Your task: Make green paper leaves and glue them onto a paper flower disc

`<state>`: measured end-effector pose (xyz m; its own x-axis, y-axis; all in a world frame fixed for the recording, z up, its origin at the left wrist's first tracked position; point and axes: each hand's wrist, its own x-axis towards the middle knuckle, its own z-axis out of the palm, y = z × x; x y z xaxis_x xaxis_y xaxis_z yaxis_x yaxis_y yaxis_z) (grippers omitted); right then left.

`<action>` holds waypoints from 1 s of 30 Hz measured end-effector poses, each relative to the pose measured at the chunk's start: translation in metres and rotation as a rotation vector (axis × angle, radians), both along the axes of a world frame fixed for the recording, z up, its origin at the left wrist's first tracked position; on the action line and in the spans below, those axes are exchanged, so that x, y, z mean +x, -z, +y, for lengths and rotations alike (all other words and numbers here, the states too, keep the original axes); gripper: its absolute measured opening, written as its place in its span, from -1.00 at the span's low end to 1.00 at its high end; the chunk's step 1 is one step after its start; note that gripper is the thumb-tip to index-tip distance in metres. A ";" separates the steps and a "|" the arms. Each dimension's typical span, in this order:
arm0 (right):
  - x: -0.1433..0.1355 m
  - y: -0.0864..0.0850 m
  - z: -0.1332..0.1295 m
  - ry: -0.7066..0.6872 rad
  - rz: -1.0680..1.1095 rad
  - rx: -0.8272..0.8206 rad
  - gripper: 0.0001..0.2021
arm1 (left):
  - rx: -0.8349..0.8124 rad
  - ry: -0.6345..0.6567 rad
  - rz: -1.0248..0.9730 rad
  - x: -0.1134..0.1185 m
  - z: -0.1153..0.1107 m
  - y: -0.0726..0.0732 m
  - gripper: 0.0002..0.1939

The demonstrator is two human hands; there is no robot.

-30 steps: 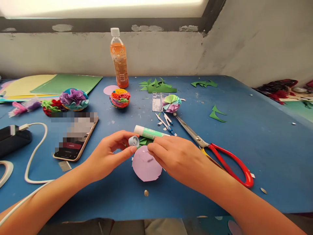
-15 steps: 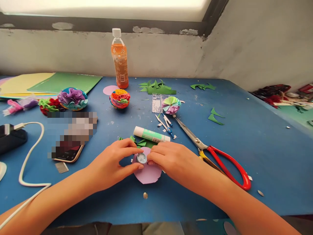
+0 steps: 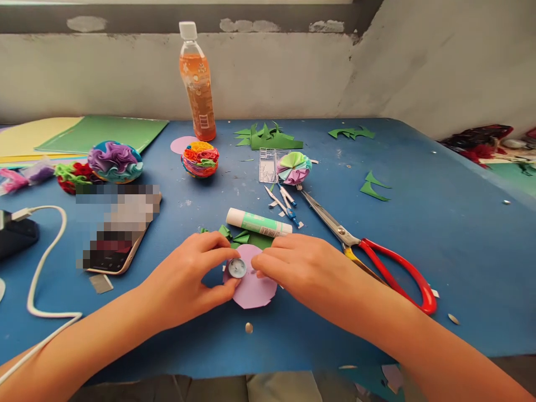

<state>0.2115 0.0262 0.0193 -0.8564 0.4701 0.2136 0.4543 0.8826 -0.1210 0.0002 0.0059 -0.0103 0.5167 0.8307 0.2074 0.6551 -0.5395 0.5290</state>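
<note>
Below frame centre, our left hand (image 3: 190, 279) pinches a grey cap (image 3: 237, 268). Our right hand (image 3: 305, 265) curls, its contents unclear.

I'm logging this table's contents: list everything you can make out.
Bottle: 1, orange contents, back
Paper discs: 2, lilac, front centre and beside bottle
Small round piece: 1, grey-blue, at front disc
Glue stick: 1, white and green, behind front disc
Scissors: 1, red handle, right
Compass: 1, blue and white, by scissors' tips
Stencil: 1, clear, beyond compass
Paper flowers: 4, multicoloured, middle and left
Offcuts: several, green, back, centre, right
Paper sheets: several, mainly yellow and green, back left
Phone: 1, dark, left
Cable: 1, white, left
Device: 1, black, left edge
Table: 1, blue, beneath
Wall: greyish, behind
Left hand: 1, bare, holding small round piece
Right hand: 1, bare, at front disc
</note>
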 end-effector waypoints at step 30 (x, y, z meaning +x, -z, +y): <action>0.016 -0.001 0.004 0.021 -0.129 -0.062 -0.77 | -0.129 0.034 0.016 -0.002 0.002 -0.002 -0.76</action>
<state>0.2271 0.0300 0.0202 -0.8648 0.4969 0.0725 0.4877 0.8655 -0.1147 -0.0020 0.0075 -0.0086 0.5469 0.8321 0.0917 0.6465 -0.4894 0.5852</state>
